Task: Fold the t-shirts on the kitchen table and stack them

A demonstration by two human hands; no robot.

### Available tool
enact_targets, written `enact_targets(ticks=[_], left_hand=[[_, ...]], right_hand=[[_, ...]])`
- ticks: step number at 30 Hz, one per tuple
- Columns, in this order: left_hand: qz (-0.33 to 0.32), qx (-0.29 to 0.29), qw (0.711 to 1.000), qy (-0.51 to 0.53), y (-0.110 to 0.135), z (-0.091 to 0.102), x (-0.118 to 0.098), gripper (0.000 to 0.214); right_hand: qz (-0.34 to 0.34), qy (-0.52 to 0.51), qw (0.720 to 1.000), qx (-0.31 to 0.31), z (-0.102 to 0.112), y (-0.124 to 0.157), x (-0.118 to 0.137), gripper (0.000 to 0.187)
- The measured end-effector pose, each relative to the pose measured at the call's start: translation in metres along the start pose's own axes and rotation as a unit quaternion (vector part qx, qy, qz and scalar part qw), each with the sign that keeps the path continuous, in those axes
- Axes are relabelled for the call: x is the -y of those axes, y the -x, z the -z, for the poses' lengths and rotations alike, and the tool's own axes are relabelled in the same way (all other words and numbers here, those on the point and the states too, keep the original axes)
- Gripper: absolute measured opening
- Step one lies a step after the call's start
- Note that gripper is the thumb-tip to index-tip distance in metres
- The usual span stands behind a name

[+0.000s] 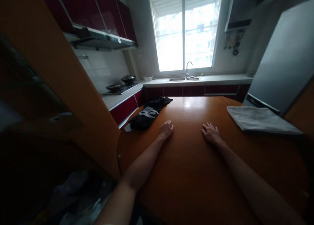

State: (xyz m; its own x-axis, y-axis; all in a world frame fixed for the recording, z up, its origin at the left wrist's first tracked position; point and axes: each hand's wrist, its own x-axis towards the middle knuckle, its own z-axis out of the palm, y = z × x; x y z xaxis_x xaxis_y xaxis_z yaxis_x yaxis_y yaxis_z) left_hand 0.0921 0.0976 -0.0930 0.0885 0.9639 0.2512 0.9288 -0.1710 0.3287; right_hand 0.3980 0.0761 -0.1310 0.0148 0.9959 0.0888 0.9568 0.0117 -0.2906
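Both my hands rest on a round orange-brown wooden table (191, 172). My left hand (166, 129) lies palm down with its fingers curled loosely, holding nothing, just right of a crumpled black garment (148, 113). My right hand (210, 133) lies flat with its fingers spread, also holding nothing. A folded pale grey cloth (260, 120) sits on the table's right side, well apart from my right hand.
An orange door or panel (61, 81) stands close on the left. Behind the table run a counter with a sink and tap (186, 75), a stove with pans (121, 84) and a bright window. A grey fridge (284, 61) stands at the right.
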Motion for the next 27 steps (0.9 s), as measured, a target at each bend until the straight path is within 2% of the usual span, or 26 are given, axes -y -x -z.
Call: enact_targets(ticks=[5,10,14,18,21,24,25,27], left_hand=[[0.096,-0.091,0.990,-0.038,-0.003,0.033,0.048,0.039],[0.218,-0.218,0.946,-0.098,0.009,0.059,0.094,0.045],[0.274,-0.222,0.931,-0.093,0.012,0.061,0.106,0.033],[0.227,-0.204,0.949,-0.078,0.007,0.062,0.101,0.023],[0.156,-0.236,0.957,-0.063,0.003,0.063,0.085,0.028],[0.031,-0.279,0.960,-0.018,0.001,0.053,0.056,0.029],[-0.014,-0.276,0.961,0.005,0.002,0.046,0.043,0.028],[-0.094,-0.231,0.966,0.061,0.006,0.028,0.017,0.026]], right_hand=[[0.006,0.000,1.000,-0.010,-0.002,-0.001,-0.003,0.057],[0.018,0.003,1.000,-0.025,-0.006,-0.002,-0.005,0.055],[0.025,0.006,0.999,-0.037,-0.008,-0.002,-0.006,0.054],[0.026,0.005,0.999,-0.038,-0.009,-0.003,-0.007,0.053],[0.025,0.004,0.999,-0.037,-0.009,-0.004,-0.006,0.053],[0.022,0.004,0.999,-0.039,-0.010,-0.005,-0.006,0.053],[0.022,0.004,0.999,-0.040,-0.010,-0.005,-0.006,0.053],[0.022,0.002,0.999,-0.044,-0.010,-0.005,-0.006,0.053]])
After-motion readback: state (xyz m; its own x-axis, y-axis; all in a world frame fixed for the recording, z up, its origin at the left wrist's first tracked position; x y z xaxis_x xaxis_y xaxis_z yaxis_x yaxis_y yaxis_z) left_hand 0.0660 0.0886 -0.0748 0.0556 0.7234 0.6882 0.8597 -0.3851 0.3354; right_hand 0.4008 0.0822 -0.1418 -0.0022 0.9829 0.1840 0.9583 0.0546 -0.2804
